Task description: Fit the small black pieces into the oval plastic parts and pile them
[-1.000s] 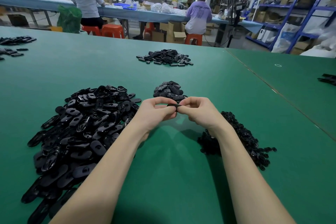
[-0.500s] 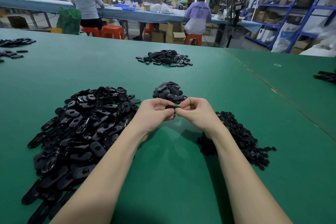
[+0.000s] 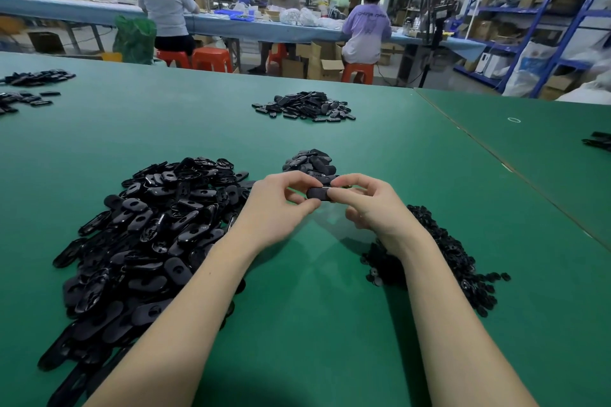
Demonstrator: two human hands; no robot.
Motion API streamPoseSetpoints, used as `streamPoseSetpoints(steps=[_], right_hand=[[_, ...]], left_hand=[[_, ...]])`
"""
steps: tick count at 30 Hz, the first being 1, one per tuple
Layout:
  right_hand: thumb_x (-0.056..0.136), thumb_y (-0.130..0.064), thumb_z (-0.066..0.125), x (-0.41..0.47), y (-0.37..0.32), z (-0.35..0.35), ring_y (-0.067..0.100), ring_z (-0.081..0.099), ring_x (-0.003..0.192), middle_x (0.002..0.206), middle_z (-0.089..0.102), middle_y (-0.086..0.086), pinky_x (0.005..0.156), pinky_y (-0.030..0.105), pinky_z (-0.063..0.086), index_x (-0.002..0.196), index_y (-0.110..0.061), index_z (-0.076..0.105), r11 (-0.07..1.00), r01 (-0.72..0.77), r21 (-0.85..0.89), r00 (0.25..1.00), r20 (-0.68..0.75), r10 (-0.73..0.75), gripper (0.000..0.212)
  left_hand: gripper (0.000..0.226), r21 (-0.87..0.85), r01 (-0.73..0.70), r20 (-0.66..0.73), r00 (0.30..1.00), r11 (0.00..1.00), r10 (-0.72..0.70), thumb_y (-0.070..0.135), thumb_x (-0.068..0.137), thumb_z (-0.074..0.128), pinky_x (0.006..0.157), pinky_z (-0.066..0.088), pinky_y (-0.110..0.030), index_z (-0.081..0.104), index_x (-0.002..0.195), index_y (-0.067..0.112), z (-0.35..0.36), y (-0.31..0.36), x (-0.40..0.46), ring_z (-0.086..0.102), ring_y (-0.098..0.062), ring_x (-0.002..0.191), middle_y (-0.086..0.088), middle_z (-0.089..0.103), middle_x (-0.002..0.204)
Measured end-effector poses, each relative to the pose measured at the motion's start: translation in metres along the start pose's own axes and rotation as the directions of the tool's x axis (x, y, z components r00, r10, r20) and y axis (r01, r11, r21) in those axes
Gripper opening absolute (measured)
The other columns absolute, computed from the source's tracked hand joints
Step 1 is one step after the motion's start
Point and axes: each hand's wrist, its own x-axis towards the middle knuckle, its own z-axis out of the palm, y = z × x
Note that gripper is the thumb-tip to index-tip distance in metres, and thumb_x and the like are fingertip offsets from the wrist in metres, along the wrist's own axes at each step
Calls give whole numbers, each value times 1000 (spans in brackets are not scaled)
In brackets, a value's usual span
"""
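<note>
Oval part (image 3: 318, 192) hanging in mid-air over the green table (image 3: 330, 324), lying flat between both hands, just in front of the small pile (image 3: 310, 164). Left hand (image 3: 276, 208) pinching its left end, thumb below and forefinger curling over the top. Right hand (image 3: 370, 205) pinching the right end, forefinger arching over, other fingers curling loosely underneath. Impossible to tell whether a small black piece is sitting in the part. Small pile of ovals lying just beyond the fingertips, touching nothing but the table. Big heap (image 3: 139, 241) of loose oval parts spreading out on the left, left forearm passing just beside it. Heap of small pieces (image 3: 463, 268) lying on the right, partly hiding behind the right wrist. Farther up the table, another flat scatter of ovals (image 3: 305, 106); more black parts lying at the far left edge (image 3: 29, 86) and a few at the far right (image 3: 598, 141). Beyond the table, three people sitting on orange stools (image 3: 211, 58) at a long blue bench (image 3: 231, 28), blue shelving (image 3: 529, 10) standing on the right.
</note>
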Motion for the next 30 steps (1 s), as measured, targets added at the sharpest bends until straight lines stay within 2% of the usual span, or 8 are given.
streamPoseSetpoints(steps=[5, 7, 10, 13, 17, 22, 27, 30], right_hand=[[91, -25, 75, 3, -1, -6, 9, 57, 51, 92, 78, -7, 47, 16, 42, 96, -22, 74, 1000, 8, 0, 998, -58, -8, 6], [92, -25, 74, 2, 1, -6, 9, 63, 55, 92, 76, -13, 48, 15, 46, 98, -23, 73, 1000, -1, -12, 997, -78, 0, 7], [95, -23, 72, 1, 4, -7, 10, 69, 59, 100, 73, -13, 50, 14, 48, 104, -19, 71, 1000, -12, 3, 994, -106, 12, 10], [95, -24, 71, 1, 4, -10, 10, 70, 61, 106, 72, -8, 52, 14, 50, 106, -18, 72, 1000, -20, 2, 993, -116, 20, 12], [94, -24, 72, 1, 4, -10, 9, 70, 61, 108, 74, -4, 52, 14, 50, 105, -18, 73, 999, -34, -8, 993, -109, 33, 12], [92, -24, 73, 0, 3, -8, 10, 69, 61, 108, 76, 0, 50, 14, 48, 100, -19, 74, 999, -42, -18, 994, -101, 40, 9], [93, -25, 72, 1, 2, -7, 8, 67, 58, 100, 78, -4, 50, 14, 47, 99, -20, 74, 997, -36, -63, 993, -116, 29, 8], [93, -25, 72, 1, 1, -5, 7, 66, 57, 96, 79, -6, 49, 13, 45, 98, -20, 74, 996, -23, -91, 994, -106, 14, 8]], left_hand=[[18, 176, -49, -57, 997, 983, 60, 24, 81, 77, 65, 39, -1, 76, 95, 35, 7, -1, 22, 60, 3, 65, 18, 65, 84], [19, 232, -30, -58, 997, 972, 45, 26, 82, 76, 74, 46, -12, 77, 100, 31, 11, -1, 40, 61, 2, 70, 14, 66, 82], [22, 350, 57, -114, 993, 935, -19, 31, 84, 72, 86, 52, -30, 74, 106, 32, 17, -1, 66, 66, -17, 95, 9, 68, 90], [21, 484, 80, -143, 990, 871, -12, 29, 86, 68, 80, 48, -31, 69, 106, 31, 22, -4, 84, 64, -23, 101, 5, 69, 103], [19, 556, 88, -146, 989, 827, -6, 28, 87, 67, 78, 44, -32, 62, 105, 26, 32, -10, 93, 62, -25, 100, 1, 66, 104], [21, 528, 73, -161, 987, 846, 15, 33, 87, 67, 77, 42, -32, 61, 106, 26, 35, -12, 85, 61, -25, 99, 0, 62, 105], [17, 364, 39, -215, 976, 931, 43, 39, 84, 67, 76, 49, -31, 63, 99, 32, 37, -7, 45, 61, -14, 92, 12, 63, 95], [12, 283, 18, -184, 982, 959, 36, 41, 84, 66, 74, 49, -29, 64, 93, 33, 36, -9, 21, 58, -9, 83, 16, 63, 90]])
